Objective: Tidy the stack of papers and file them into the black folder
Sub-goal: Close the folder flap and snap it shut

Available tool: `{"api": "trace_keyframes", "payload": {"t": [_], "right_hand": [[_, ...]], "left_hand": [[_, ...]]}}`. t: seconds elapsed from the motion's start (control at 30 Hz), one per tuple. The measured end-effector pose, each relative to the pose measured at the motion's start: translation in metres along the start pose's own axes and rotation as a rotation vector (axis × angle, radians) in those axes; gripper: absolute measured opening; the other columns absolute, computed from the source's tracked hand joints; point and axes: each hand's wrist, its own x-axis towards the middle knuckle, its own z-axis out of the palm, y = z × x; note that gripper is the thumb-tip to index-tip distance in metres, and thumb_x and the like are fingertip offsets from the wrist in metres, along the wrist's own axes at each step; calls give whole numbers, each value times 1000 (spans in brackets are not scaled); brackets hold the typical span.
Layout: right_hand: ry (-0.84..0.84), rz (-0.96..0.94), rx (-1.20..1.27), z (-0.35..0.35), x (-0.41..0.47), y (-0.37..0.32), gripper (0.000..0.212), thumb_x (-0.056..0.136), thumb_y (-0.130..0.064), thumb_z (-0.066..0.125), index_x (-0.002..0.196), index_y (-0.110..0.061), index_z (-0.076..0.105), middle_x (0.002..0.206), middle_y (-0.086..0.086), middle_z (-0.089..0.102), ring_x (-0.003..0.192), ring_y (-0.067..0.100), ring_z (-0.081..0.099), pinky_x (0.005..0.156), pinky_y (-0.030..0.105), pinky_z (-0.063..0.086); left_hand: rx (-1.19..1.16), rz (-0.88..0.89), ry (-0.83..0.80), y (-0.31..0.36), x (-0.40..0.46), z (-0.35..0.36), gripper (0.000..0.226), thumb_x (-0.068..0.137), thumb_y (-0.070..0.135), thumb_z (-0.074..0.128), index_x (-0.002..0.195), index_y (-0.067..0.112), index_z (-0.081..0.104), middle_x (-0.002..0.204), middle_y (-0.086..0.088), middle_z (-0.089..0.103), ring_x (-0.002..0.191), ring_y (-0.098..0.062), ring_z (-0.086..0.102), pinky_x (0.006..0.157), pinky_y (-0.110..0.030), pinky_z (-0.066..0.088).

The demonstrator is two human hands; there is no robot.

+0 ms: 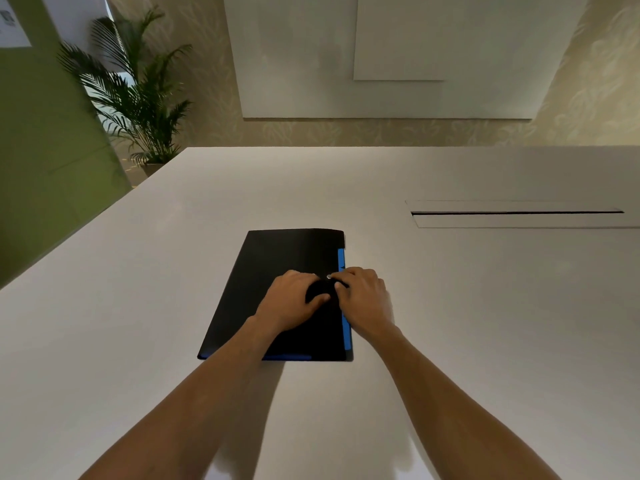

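Folder: the flat black folder lies closed on the white table, blue edging along its right and near sides.
Left hand: the left hand rests palm-down on the cover, fingers slightly curled.
Right hand: the right hand, at the folder's right edge, seems to pinch a small silver clasp; blurry.
Papers: not visible.

Head view, angled down over table, near.

Two bare forearms, no sleeves

Left hand and right hand, centre frame, show no rings, watch or gloves.
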Motion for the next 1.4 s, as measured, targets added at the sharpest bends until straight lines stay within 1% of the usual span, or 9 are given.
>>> {"api": "trace_keyframes", "payload": {"t": [0.1,0.2,0.63,0.87,0.97,1.03,1.17,1.27,1.4], "right_hand": [[-22,-39,-57,-1,1,1,34,102,-40,44,126,-26,64,127,0,64,117,19,55,99,35,42],[-32,-49,-103,-2,0,0,34,103,-40,43,126,-26,64,129,1,63,117,20,55,100,36,41],[-74,-44,-230,-1,0,-9,36,104,-37,36,126,-24,61,131,3,59,116,21,54,98,38,40],[-82,22,-150,-5,-8,-15,36,103,-39,39,131,-25,58,136,3,56,121,22,52,102,40,39],[-18,125,-35,-9,-14,-20,36,98,-37,50,129,-20,58,128,4,60,113,20,56,97,39,44],[-1,203,27,-13,-19,-26,38,95,-36,54,128,-17,58,118,5,63,101,19,59,87,37,51],[-82,319,94,-23,-28,-32,39,90,-46,57,116,-16,59,92,-1,60,75,14,54,58,27,40],[-169,355,50,-28,-38,-33,42,89,-56,56,103,-17,56,90,-1,61,77,17,59,57,27,41],[-221,410,69,-29,-45,-40,40,88,-58,58,94,-20,48,86,-3,57,76,15,58,54,25,39]], "left_hand": [[52,18,-6,-5,-2,10,49,95,48,42,135,21,48,133,-2,57,114,-20,52,96,-36,40],[144,45,-57,-7,-2,13,51,98,49,27,143,28,38,149,3,40,119,-21,45,98,-38,36],[96,-2,-84,-5,-2,15,48,98,48,26,142,32,40,148,8,42,136,-15,31,110,-41,23],[30,-55,-14,-2,-5,11,42,96,44,41,134,29,50,139,2,52,129,-17,44,108,-42,31],[9,-202,143,-1,-9,1,34,93,39,49,124,27,59,126,3,61,120,-17,50,102,-42,32],[28,-355,182,-1,-13,-8,34,91,40,50,121,26,60,127,2,59,121,-20,47,103,-47,29],[54,-647,45,-3,-24,-23,52,87,49,48,134,25,46,143,-6,41,133,-31,31,104,-65,18],[-9,-777,-45,-9,-33,-34,66,85,57,49,140,24,35,149,-12,31,136,-36,25,104,-65,22],[-77,-831,-48,-14,-36,-48,76,82,60,55,144,24,27,147,-15,31,129,-41,35,102,-57,29]]}}
